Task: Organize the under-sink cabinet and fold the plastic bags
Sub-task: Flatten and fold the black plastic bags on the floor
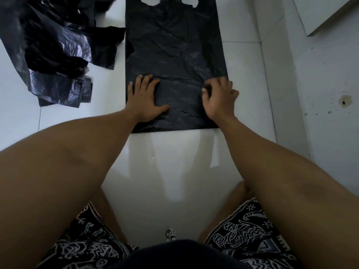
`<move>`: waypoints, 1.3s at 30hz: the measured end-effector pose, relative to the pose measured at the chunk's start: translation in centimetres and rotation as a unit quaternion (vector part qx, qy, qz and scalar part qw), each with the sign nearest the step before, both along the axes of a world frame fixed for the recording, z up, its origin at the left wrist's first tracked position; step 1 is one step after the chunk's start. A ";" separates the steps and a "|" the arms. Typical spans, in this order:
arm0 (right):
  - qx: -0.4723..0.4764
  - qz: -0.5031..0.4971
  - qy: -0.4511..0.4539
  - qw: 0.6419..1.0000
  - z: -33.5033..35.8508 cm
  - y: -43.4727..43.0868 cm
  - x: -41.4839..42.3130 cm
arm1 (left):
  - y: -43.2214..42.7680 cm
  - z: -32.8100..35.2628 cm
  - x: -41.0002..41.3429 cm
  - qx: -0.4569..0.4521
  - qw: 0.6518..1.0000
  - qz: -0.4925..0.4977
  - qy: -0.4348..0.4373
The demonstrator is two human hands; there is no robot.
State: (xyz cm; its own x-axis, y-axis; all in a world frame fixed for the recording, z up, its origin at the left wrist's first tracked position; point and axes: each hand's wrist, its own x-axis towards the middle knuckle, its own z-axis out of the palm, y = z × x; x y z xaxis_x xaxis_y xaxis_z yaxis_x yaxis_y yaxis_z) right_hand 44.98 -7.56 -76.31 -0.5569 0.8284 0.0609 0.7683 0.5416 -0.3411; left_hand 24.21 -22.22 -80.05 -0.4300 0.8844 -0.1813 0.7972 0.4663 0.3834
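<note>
White glossy floor tiles carry everything, with bare tile open between the person's knees and the near edge of the flat bag, and a narrower strip of bare tile along its right side. That black plastic bag lies spread out lengthwise away from the person, its cut-out handles at the far end reaching the top of the view and its near edge straight across. Its left edge runs just beside a crumpled pile of bags (also black, some glossy), which fills the upper left. A pale cabinet panel juts in at the upper right, well apart from the bag. The left hand lies wide and flat on the bag's near left part, fingers spread and thumb out, pressing the plastic to the floor. The right hand sits at the bag's near right edge with fingers curled; it is slightly blurred, but it appears to pinch the plastic there. Patterned shorts show at the bottom.
</note>
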 end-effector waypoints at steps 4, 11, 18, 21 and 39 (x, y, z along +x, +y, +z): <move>-0.020 0.091 -0.052 0.994 -0.2 0.7 -2.7 | 0.2 0.7 -0.2 -0.001 1.000 -0.007 0.016; -0.005 0.086 -0.047 0.995 -1.0 2.4 -4.1 | 5.5 3.0 -0.1 0.042 0.990 0.106 0.087; 0.031 0.115 0.040 0.992 -1.7 7.9 -11.0 | 12.6 1.9 -5.7 0.074 0.987 0.088 0.111; 0.040 0.157 0.032 0.986 -2.4 10.3 -14.8 | 13.8 0.4 -8.4 0.037 0.992 0.055 0.108; 0.064 0.061 -0.027 0.996 -2.2 29.7 -18.6 | 14.0 -1.0 -9.5 -0.009 0.992 0.052 0.117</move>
State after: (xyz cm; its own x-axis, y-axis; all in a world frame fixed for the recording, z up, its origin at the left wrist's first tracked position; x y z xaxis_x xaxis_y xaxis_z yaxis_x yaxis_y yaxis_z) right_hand 26.34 22.19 -78.52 -0.6580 0.7419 0.1290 0.7098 0.6682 -0.2227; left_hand 14.70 -8.17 -81.08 -0.5507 0.8307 -0.0818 0.8106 0.5556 0.1852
